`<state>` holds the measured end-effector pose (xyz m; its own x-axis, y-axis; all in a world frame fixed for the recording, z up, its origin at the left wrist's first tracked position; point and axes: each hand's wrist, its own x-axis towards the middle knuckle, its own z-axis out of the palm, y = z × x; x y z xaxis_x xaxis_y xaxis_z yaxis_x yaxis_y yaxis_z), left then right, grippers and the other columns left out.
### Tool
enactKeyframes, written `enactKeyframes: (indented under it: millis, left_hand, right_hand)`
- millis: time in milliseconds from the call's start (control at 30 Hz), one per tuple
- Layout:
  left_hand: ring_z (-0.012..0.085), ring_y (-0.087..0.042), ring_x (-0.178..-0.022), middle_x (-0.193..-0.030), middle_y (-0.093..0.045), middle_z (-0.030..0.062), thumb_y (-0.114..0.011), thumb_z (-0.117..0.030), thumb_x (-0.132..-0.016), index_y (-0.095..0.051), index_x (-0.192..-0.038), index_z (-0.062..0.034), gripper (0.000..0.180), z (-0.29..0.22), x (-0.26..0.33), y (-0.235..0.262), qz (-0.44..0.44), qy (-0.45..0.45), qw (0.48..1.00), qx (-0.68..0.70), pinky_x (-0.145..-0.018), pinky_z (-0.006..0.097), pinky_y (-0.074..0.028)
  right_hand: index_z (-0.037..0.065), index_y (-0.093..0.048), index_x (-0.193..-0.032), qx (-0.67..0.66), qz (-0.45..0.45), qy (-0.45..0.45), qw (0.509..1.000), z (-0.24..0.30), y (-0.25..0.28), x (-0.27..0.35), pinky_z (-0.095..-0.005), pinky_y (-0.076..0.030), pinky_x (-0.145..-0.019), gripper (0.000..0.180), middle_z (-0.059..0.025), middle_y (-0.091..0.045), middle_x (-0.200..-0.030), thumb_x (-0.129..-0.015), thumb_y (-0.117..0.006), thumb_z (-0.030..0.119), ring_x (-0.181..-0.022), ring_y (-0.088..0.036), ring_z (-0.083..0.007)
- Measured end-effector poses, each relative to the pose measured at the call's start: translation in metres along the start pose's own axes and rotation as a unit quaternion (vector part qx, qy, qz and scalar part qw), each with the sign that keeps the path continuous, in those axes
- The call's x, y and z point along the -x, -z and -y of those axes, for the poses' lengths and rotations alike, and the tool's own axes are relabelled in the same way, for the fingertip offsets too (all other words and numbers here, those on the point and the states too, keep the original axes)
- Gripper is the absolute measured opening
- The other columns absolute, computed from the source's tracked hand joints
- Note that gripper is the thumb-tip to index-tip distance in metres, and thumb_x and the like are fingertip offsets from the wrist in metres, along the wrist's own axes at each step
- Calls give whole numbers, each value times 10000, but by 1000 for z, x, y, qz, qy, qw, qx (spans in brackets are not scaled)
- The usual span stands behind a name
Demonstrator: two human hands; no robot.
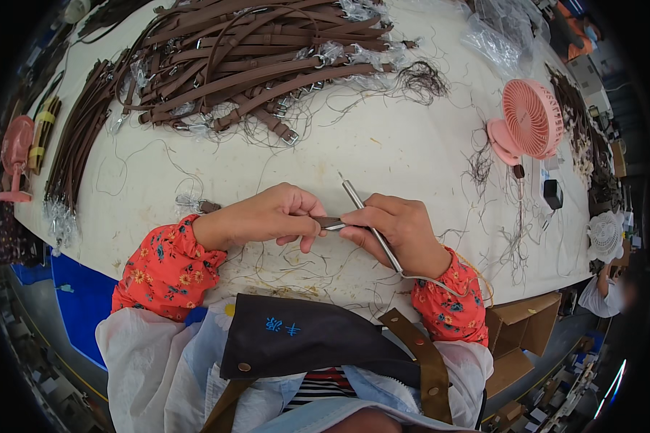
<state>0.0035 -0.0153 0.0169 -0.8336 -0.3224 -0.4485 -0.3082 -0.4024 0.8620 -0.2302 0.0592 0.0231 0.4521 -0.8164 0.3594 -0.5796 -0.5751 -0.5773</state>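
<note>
My left hand (285,215) pinches one end of a small dark brown strap piece (328,221) with a light, shiny part at its right end. My right hand (404,227) touches that right end with thumb and fingertip. Across the same right hand lies a silver pen-shaped soldering iron (351,192), its thin tip pointing up and away and its cord leaving the lower end past my right sleeve. How the strap piece continues inside my left fingers is hidden. Just beyond my left wrist lies a small buckled strap end (208,206) in clear plastic.
Brown buckled straps (267,61) are heaped at the back, with a strap bundle (87,137) at far left. A pink fan (531,119) stands at right; another pink fan (16,155) is at left. Loose threads (282,270) litter the white table. A cardboard box (520,332) sits below right.
</note>
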Motion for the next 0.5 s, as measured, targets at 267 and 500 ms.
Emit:
enactKeyframes:
  millis: [267,500]
  left_hand:
    - [30,-441,-513,-698,-644,30,-606,-156,-866,-654,-916,-21,152,1,-1,0,4,0,1000,-6,-476,192,-313]
    - [30,-441,-519,-704,-649,32,-604,-150,-862,-654,-911,-13,154,1,-1,0,0,-6,1000,-5,-487,192,-316]
  right_hand:
    - [99,-676,-896,20,3,10,1000,3,3,-1,-330,-430,-482,169,-48,-560,-682,-772,-782,145,-543,-558,-221]
    - [115,-640,-839,89,42,-4,995,13,8,-3,-349,-466,-520,137,-36,-548,-729,-817,-730,216,-619,-588,-225]
